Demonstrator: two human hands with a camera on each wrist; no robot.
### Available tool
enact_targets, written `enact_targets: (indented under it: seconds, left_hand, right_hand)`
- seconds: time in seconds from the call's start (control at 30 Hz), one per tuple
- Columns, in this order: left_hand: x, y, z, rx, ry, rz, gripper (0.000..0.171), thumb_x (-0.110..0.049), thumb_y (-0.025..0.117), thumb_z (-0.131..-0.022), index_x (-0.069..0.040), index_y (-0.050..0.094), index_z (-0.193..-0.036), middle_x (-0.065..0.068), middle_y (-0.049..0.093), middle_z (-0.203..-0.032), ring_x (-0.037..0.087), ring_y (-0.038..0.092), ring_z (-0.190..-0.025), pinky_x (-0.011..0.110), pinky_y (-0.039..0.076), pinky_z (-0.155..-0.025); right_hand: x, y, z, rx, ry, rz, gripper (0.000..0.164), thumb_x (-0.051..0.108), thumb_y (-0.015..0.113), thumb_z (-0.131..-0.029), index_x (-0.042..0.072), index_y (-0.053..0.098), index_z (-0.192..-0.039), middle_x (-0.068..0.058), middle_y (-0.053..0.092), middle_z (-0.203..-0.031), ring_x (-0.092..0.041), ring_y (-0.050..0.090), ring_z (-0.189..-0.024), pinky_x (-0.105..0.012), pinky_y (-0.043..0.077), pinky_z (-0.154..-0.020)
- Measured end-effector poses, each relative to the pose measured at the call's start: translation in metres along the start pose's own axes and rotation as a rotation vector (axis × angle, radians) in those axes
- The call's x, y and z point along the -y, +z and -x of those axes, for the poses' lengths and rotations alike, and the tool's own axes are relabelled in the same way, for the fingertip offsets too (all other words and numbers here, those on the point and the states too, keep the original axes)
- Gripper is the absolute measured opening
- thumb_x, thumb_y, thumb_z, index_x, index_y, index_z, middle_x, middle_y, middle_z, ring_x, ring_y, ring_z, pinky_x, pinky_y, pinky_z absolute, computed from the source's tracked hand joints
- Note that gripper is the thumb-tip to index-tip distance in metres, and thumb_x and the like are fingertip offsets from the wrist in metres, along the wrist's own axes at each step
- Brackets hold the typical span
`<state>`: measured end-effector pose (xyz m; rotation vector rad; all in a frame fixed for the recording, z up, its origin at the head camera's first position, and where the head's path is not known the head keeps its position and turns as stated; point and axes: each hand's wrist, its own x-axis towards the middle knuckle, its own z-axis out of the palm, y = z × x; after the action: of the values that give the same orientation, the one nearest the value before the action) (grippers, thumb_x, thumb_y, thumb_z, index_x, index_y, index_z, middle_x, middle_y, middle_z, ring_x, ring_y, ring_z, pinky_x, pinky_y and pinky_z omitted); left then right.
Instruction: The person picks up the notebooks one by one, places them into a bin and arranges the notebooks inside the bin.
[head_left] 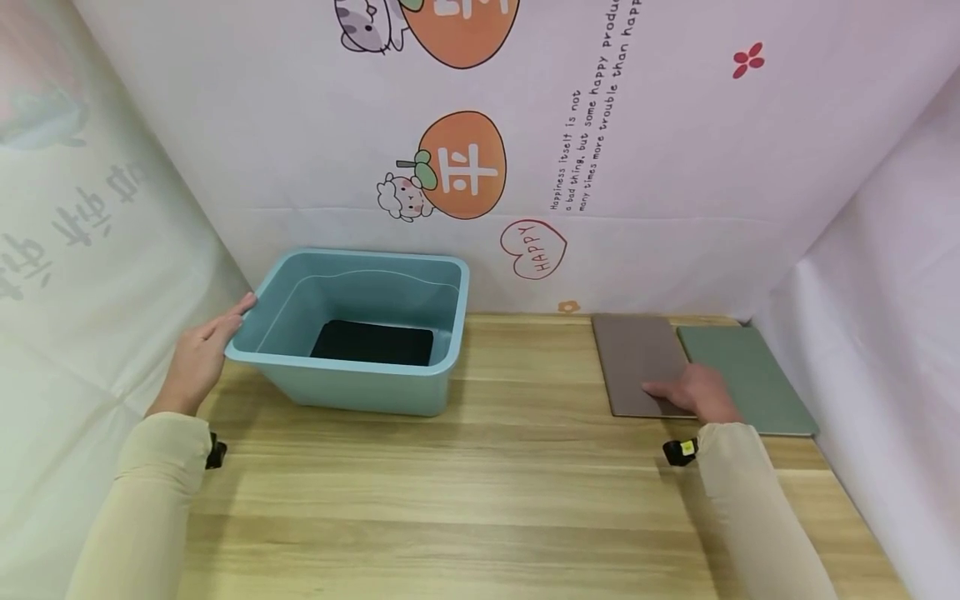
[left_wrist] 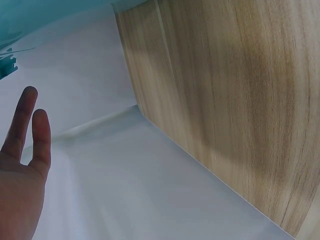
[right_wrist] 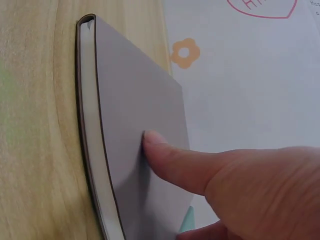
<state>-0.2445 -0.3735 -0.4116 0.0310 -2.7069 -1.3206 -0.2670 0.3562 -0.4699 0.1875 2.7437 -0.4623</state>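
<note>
A brown notebook [head_left: 639,362] with pale page edges lies flat near the back right of the table. My right hand [head_left: 701,392] grips it at its right long side; the thumb [right_wrist: 172,162] presses on its cover, while the other fingers are mostly hidden at the edge. Right beside it lies a green notebook [head_left: 750,379]. At the left, my left hand [head_left: 197,358] rests against the left rim of a blue plastic bin [head_left: 360,387]. Two of its fingers [left_wrist: 41,132] stretch out straight in the left wrist view. Inside the bin lies a black flat rectangular thing [head_left: 373,343].
The wooden table [head_left: 487,492] meets a white printed cloth [head_left: 660,167] hung behind it. More white cloth hangs at the left side [head_left: 82,333] and the right side [head_left: 885,317], close to the bin and the green notebook.
</note>
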Motion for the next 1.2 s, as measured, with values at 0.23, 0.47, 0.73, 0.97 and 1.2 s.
enact_targets:
  seconds: [0.23, 0.47, 0.73, 0.97, 1.2]
  left_hand:
    - [0.001, 0.001, 0.001, -0.002, 0.014, 0.000, 0.048, -0.057, 0.034, -0.107, -0.043, 0.043, -0.153, -0.028, 0.033, -0.159, 0.006, 0.026, -0.155, 0.054, 0.019, -0.129]
    - [0.002, 0.001, 0.001, -0.006, 0.021, -0.006, 0.048, -0.057, 0.035, -0.107, -0.044, 0.044, -0.152, -0.028, 0.034, -0.159, -0.002, 0.028, -0.151, 0.052, 0.020, -0.129]
    - [0.000, 0.000, 0.001, 0.005, 0.017, -0.004, 0.048, -0.057, 0.033, -0.107, -0.044, 0.042, -0.153, -0.027, 0.033, -0.160, 0.009, 0.026, -0.155, 0.056, 0.019, -0.128]
    - [0.003, 0.001, 0.001, 0.000, 0.011, -0.009, 0.048, -0.057, 0.034, -0.107, -0.043, 0.042, -0.153, -0.027, 0.033, -0.160, 0.002, 0.027, -0.153, 0.054, 0.020, -0.129]
    - [0.002, 0.001, 0.002, -0.006, 0.025, -0.012, 0.048, -0.056, 0.033, -0.108, -0.043, 0.042, -0.153, -0.028, 0.033, -0.159, 0.004, 0.027, -0.154, 0.052, 0.019, -0.129]
  right_hand:
    - [0.001, -0.006, 0.014, 0.081, 0.041, 0.002, 0.103, 0.064, 0.062, -0.092, -0.028, 0.043, -0.134, -0.048, 0.048, -0.135, -0.060, 0.054, -0.119, -0.062, 0.053, -0.096]
    - [-0.003, -0.004, 0.016, 0.060, 0.024, 0.001, 0.100, 0.065, 0.064, -0.090, -0.027, 0.050, -0.128, -0.046, 0.053, -0.130, -0.057, 0.059, -0.113, -0.060, 0.055, -0.092]
    - [-0.006, -0.001, 0.015, 0.042, 0.038, -0.041, 0.095, 0.065, 0.066, -0.089, -0.023, 0.057, -0.122, -0.043, 0.058, -0.126, -0.053, 0.064, -0.106, -0.058, 0.057, -0.085]
    - [-0.010, 0.001, 0.013, 0.035, 0.037, -0.058, 0.091, 0.065, 0.068, -0.088, -0.020, 0.060, -0.116, -0.041, 0.062, -0.119, -0.046, 0.066, -0.097, -0.053, 0.057, -0.078]
    - [-0.011, 0.001, 0.012, 0.052, 0.037, -0.058, 0.095, 0.069, 0.067, -0.087, -0.021, 0.059, -0.116, -0.042, 0.060, -0.121, -0.048, 0.065, -0.100, -0.053, 0.057, -0.080]
